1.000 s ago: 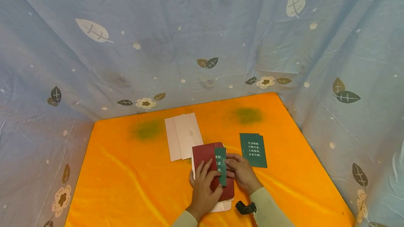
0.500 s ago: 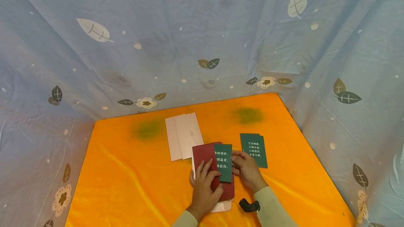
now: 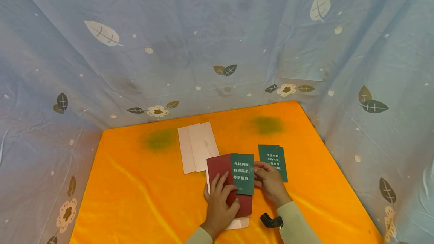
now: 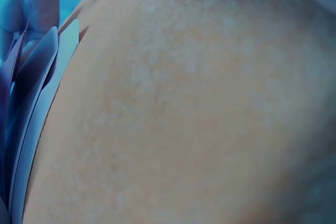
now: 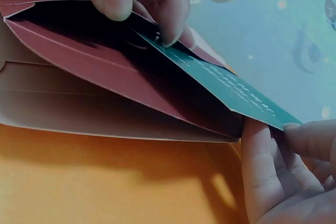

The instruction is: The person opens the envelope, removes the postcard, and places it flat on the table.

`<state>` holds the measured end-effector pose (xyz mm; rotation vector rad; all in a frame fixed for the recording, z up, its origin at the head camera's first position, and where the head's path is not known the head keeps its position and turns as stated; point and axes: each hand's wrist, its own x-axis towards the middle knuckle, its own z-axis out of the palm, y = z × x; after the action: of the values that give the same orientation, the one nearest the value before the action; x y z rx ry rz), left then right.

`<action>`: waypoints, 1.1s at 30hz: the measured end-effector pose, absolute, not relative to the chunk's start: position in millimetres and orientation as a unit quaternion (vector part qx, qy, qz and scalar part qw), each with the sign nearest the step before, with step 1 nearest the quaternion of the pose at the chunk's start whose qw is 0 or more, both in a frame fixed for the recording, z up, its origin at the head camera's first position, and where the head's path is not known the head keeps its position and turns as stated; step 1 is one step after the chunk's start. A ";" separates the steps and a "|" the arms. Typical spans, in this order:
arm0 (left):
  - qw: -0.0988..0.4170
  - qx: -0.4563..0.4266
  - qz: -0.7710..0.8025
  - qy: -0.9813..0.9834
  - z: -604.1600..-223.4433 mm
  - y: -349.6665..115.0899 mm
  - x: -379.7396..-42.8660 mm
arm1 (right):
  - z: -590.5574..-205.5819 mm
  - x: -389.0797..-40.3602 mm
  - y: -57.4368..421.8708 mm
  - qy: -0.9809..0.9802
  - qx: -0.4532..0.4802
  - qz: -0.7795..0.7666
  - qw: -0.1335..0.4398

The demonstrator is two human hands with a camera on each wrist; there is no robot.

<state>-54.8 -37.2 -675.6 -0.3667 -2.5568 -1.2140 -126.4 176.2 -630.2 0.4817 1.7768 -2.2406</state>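
My left hand lies over a dark red envelope, its fingertips holding the edge of the envelope's mouth, which gapes in the right wrist view. A green card with white printed characters extends from that mouth; its left part goes under the red paper. Thumb and fingers of my right hand pinch the card's right edge. Under the red envelope sits a pale pink envelope. The left wrist view is mostly blurred skin, with several paper edges at its left side.
Pale pink envelopes overlap behind the red one. Further green printed cards lie to the right, partly behind my right hand. An orange cloth covers the table, and blue patterned curtains surround it.
My right hand has moved right, drawing the green card along, so more of its printed face shows. The left hand and the red envelope have stayed in place.
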 end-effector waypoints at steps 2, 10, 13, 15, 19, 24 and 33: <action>0.144 -0.128 -0.420 -0.887 -676.1 -36.9 -54.7 | -630.3 -126.4 177.6 0.613 0.165 -0.764 0.118; 0.154 -0.131 -0.414 -0.887 -677.0 -35.7 -54.4 | -628.7 -130.0 187.3 0.610 0.171 -0.766 0.108; 0.154 -0.129 -0.412 -0.889 -677.5 -36.0 -54.7 | -627.2 -132.6 191.7 0.610 0.170 -0.768 0.101; 0.152 -0.128 -0.411 -0.890 -677.6 -35.9 -54.9 | -625.7 -133.8 194.1 0.611 0.167 -0.768 0.097; 0.146 -0.126 -0.410 -0.892 -676.8 -35.7 -54.7 | -622.6 -135.2 198.0 0.619 0.161 -0.763 0.097; 0.152 -0.127 -0.408 -0.891 -676.4 -35.4 -55.1 | -617.9 -137.2 200.5 0.622 0.161 -0.759 0.103; 0.157 -0.128 -0.401 -0.894 -676.6 -35.6 -55.5 | -613.2 -139.7 200.3 0.605 0.169 -0.773 0.090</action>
<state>-55.5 -35.6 -676.6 -0.3675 -2.5572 -1.1467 -139.7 200.3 -613.2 0.5026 1.7997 -2.2982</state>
